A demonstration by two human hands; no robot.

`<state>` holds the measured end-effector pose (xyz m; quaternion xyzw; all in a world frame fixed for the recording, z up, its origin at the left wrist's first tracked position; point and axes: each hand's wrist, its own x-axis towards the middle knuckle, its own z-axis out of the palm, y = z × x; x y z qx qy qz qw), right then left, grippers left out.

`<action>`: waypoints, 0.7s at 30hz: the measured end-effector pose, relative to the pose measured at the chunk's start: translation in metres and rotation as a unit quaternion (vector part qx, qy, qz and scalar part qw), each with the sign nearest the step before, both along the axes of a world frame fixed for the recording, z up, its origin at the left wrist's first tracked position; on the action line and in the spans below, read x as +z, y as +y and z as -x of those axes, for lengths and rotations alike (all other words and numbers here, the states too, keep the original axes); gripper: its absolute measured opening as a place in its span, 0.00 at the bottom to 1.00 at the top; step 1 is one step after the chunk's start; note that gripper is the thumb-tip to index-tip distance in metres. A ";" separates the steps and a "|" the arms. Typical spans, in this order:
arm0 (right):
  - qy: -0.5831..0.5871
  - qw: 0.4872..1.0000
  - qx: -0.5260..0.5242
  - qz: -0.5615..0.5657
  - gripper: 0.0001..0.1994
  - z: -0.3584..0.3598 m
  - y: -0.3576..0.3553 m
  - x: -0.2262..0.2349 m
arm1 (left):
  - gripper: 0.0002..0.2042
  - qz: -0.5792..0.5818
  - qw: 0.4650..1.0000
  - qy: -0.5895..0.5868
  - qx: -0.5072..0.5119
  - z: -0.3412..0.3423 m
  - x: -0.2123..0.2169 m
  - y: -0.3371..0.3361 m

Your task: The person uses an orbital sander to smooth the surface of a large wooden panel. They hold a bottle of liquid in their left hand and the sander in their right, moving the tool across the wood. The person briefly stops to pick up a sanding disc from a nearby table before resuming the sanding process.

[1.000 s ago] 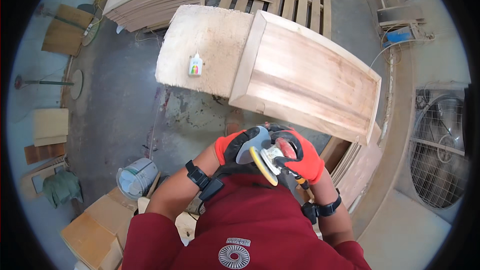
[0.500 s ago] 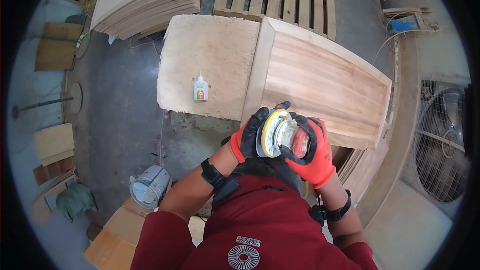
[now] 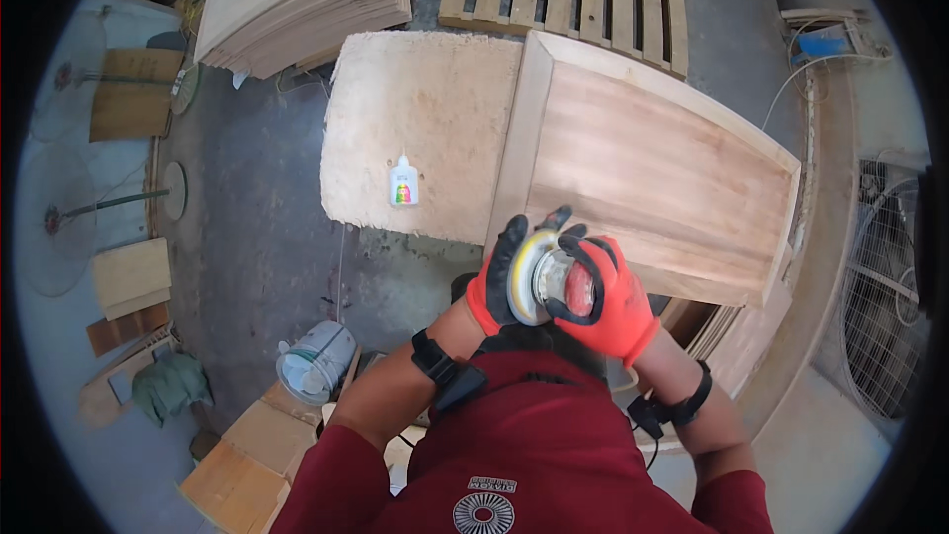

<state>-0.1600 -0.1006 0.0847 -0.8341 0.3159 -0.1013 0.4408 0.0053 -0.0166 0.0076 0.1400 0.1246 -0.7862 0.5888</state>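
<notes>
Close in front of my body I hold a round orbital sander (image 3: 554, 282) with a red grip, tilted on its side. My right hand (image 3: 618, 307), in a red glove with black fingers, is wrapped round the grip. My left hand (image 3: 499, 277), gloved the same way, cups the pad side, its fingers curled round the rim; the pad's face is hidden by it. Just beyond lies a framed wooden panel (image 3: 662, 153) with a pinkish-brown middle. Left of it, a white squeeze bottle (image 3: 403, 185) with a colourful label rests on a rough-edged board (image 3: 425, 109).
Stacked wooden sheets (image 3: 306, 10) stand at the far left, beside a slatted pallet (image 3: 593, 0). On the floor at near left is a bucket (image 3: 321, 356), close to some plywood pieces (image 3: 237, 475). A large caged fan (image 3: 885, 297) stands on the right.
The whole view has shifted, so the surroundings sit slightly farther right. The sander has turned a little in my hands, with the pad facing more to the left. Both hands keep their hold.
</notes>
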 end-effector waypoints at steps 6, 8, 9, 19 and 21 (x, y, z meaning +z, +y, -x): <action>0.185 0.981 -0.030 0.053 0.39 0.021 -0.016 -0.058 | 0.36 -0.074 0.989 -0.128 -0.032 -0.019 -0.093 0.088; 0.215 0.969 -0.037 0.112 0.37 0.025 -0.018 -0.072 | 0.34 -0.038 0.999 -0.031 0.009 -0.036 -0.144 0.121; 0.213 0.969 -0.012 0.128 0.36 0.022 -0.016 -0.077 | 0.34 -0.020 0.999 0.017 0.032 -0.042 -0.167 0.135; 0.228 0.943 0.188 0.152 0.27 -0.066 0.033 -0.083 | 0.38 -0.165 0.973 -0.160 -0.012 -0.068 -0.116 0.082; 0.227 0.942 0.193 0.156 0.27 -0.069 0.037 -0.083 | 0.38 -0.153 0.973 -0.171 -0.010 -0.071 -0.113 0.083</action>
